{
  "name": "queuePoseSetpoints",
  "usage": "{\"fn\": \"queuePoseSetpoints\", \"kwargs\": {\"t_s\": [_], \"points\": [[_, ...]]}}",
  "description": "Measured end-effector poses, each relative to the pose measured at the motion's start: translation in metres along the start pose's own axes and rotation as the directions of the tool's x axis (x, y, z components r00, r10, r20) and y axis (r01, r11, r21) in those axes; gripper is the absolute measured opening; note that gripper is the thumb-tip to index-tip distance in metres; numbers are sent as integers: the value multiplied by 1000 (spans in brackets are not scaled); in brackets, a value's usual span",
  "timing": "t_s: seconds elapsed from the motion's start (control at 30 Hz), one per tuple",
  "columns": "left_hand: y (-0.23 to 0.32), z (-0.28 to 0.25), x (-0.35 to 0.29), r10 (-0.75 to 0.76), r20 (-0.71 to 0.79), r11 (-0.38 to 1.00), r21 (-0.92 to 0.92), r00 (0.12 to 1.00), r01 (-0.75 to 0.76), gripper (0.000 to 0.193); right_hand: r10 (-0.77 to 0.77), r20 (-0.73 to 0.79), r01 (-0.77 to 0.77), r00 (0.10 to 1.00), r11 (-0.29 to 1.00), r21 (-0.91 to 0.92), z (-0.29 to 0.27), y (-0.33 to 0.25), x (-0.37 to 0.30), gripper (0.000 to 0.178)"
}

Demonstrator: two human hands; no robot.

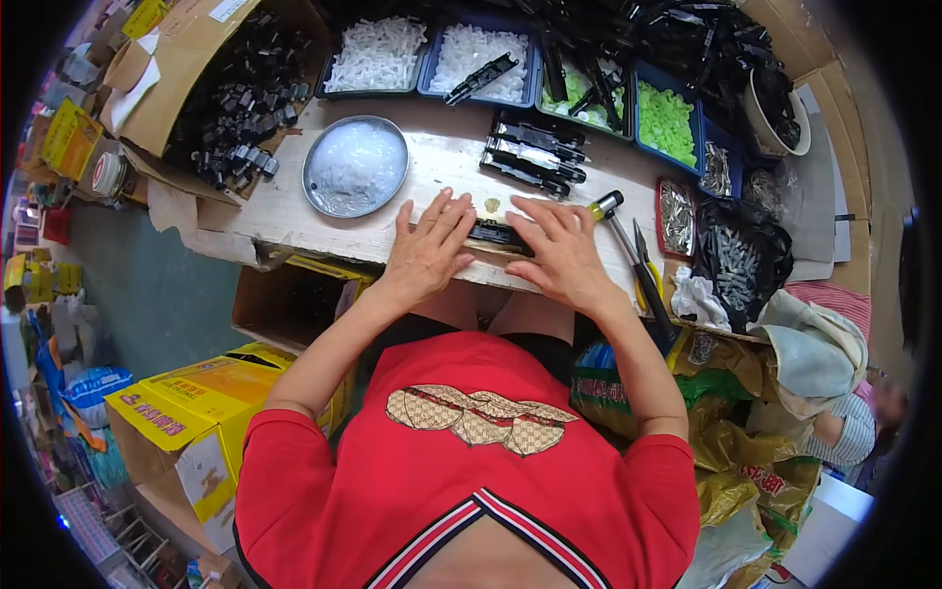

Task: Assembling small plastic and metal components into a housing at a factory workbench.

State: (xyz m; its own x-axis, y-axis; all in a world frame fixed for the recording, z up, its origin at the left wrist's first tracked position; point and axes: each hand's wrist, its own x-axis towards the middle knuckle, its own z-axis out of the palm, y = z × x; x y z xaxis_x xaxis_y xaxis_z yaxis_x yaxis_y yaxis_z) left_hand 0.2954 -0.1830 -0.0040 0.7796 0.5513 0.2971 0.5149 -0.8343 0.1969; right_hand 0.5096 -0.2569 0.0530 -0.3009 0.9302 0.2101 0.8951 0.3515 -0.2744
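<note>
A long black plastic part (498, 233) lies at the front edge of the white worktable (294, 218), its length running from side to side. My left hand (429, 245) covers its left end, fingers over the top and thumb along the near side. Over its right end lies my right hand (561, 247), fingers spread and thumb at the near edge. Both hands hold the part against the tabletop, and its ends are hidden beneath them. Just beyond sit several similar black parts with silvery strips (533, 154). A hammer (625, 245) rests to the right of my right hand.
A round metal dish (355, 167) of whitish, greasy-looking stuff stands left. Blue trays of white pieces (378, 56) and green pieces (667, 123) line the back. Pliers (648, 270), a red tray of metal pins (676, 218) and a black bag of small parts (736, 265) are right.
</note>
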Motion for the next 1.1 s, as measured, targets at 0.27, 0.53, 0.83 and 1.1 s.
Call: {"fn": "queuePoseSetpoints", "kwargs": {"t_s": [0.27, 0.53, 0.83, 1.1], "points": [[-11, -9, 0, 0, 20, 1000, 29, 1000, -1, 58, -18, 6, 19, 1000, 961, -276, 46, -16, 6, 54], [-12, 1, -8, -33, 34, 993, -108, 999, 36, 64, 9, 48, 6, 999, 953, -302, 47, -18, 3, 60], [-139, -59, -40, -632, -530, 768, -329, 566, 549, 8, 32, -8, -33, 999, 986, -165, 37, -30, 6, 56], [-200, -41, -34, -662, -417, 697, -38, 623, 716, 28, -11, 22, 15, 1000, 977, -212, 53, -37, 24, 55]]}}
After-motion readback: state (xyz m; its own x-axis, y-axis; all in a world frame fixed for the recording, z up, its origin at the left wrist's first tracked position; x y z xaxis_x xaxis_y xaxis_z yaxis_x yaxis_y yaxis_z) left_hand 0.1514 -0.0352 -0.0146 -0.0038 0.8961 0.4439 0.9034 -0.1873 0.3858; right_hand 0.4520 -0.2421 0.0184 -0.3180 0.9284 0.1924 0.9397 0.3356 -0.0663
